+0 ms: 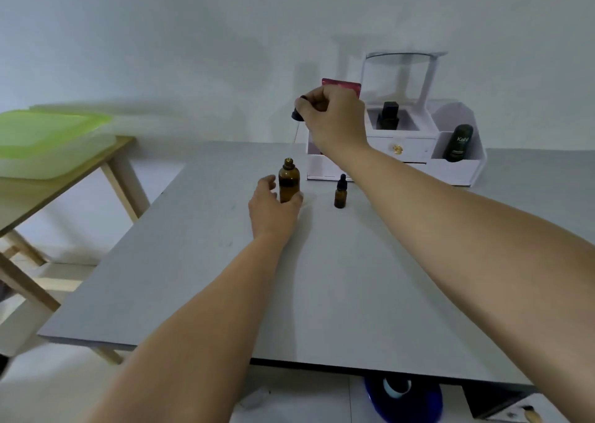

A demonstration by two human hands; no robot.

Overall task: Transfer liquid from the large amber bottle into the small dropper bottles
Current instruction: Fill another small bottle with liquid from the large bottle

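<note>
One large amber bottle [288, 182] stands upright near the middle of the grey tabletop [209, 277], its mouth uncapped. The left hand [273, 211] grips it low down, thumb on one side and fingers [297, 197] curled round the other.

The right hand [333, 115] is raised above and just to the right of the bottle. Its fingers are closed in a pinch on one black dropper cap [297, 113]. A thin glass pipette [295, 136] hangs from the cap, with its tip just over the bottle's opening (whether it holds liquid is too faint to tell).

Only one small dropper bottle [340, 193] is in view. It is amber, capped with its own black dropper top, and stands upright on the tabletop a little to the right of the large bottle, apart from both hands.

Behind them, at the far edge, sits one white organizer [457, 171] with a clear raised lid. It holds two dark bottles, one [388, 116] in an upper compartment and one [457, 142] leaning in the right-hand bay. A red box [343, 84] shows behind the right hand.

To the left stands one wooden side table [122, 161] bearing green-lidded containers [48, 136], too blurred to count.
</note>
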